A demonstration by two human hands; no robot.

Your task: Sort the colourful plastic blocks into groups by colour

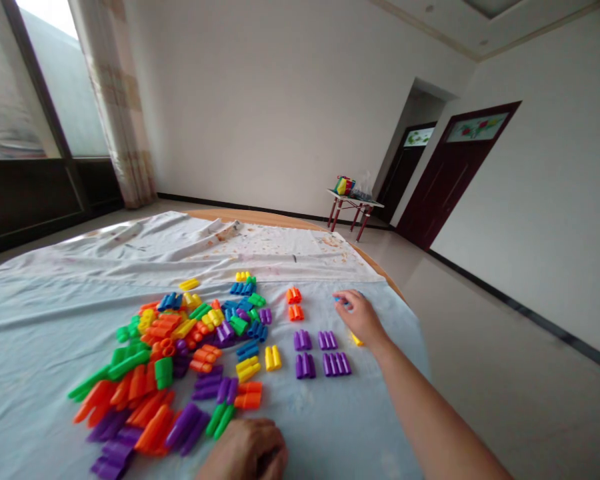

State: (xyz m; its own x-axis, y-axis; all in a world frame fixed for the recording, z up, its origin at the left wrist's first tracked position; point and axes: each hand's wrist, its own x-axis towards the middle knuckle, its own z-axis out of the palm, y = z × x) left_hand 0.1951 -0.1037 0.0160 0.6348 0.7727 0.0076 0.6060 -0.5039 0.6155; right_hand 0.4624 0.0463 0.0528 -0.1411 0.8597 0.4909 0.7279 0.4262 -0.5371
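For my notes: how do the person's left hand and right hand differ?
The right hand reaches forward, fingertips at a small blue block; the left hand lies curled at the view's bottom edge, holding nothing visible. The right forearm shows; the left does not. Both are bare.

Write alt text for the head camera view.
Hands work over a heap of colourful plastic blocks on a pale blue cloth. The right hand holds a blue block beside purple stacks; the left hand rests by the heap.
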